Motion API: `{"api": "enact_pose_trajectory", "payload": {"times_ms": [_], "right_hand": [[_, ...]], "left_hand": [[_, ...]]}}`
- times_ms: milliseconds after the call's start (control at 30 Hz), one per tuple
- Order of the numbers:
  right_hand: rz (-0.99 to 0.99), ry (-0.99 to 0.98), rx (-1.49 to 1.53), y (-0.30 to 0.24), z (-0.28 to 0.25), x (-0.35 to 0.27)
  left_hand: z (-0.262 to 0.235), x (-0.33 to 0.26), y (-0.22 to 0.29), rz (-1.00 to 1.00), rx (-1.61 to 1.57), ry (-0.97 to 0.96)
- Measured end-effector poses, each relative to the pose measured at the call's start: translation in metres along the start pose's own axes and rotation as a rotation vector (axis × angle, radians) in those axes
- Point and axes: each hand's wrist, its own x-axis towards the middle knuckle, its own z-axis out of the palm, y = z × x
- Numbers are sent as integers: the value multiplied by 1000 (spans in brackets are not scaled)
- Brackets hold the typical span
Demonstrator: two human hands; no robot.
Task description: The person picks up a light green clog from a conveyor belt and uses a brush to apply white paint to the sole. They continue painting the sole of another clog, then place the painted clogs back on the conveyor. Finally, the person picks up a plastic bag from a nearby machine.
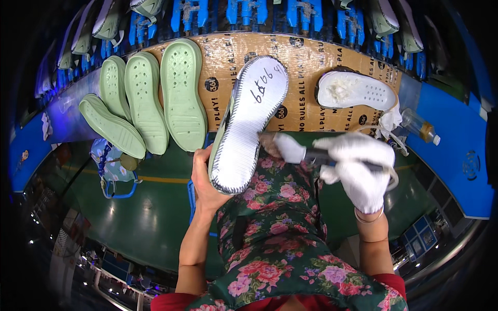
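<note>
Floral apron (pixel 275 243), green with pink roses, fills the lower middle, closest to the lens, both forearms rising past it.

Left hand (pixel 207 181), bare, wrapped around the heel end of an upturned shoe (pixel 249 122); thumb side on the shoe's left edge. Shoe held above the near edge of the counter (pixel 311 67), white bottom facing up, toe pointing away toward the counter's middle. Dark handwriting on the forepart; stitching along the rim.

Right hand (pixel 360 166), in a white glove, closed around a brush (pixel 290 147) held sideways. Brush head, whitish, touches the shoe's right edge about midway along. Right hand sits just right of the shoe, left hand beneath its heel.

Counter topped with brown printed cardboard. Four pale green outsoles (pixel 150 101) lie side by side at its left end, overlapping, cavity side up. White outsole (pixel 355 89) at the right end, coated and glossy. Small clear bottle (pixel 420 126) with white cap beyond it, near the right corner. Blue racks (pixel 244 13) with more shoes along the far edge.
</note>
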Motion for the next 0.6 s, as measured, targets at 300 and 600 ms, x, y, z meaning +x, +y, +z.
{"api": "enact_pose_trajectory", "payload": {"times_ms": [300,600], "right_hand": [[392,326,666,38,12,-4],[435,-65,495,34,11,8]], "left_hand": [[-1,-1,4,-87,-39,-3],[3,-1,10,-91,-80,28]]}}
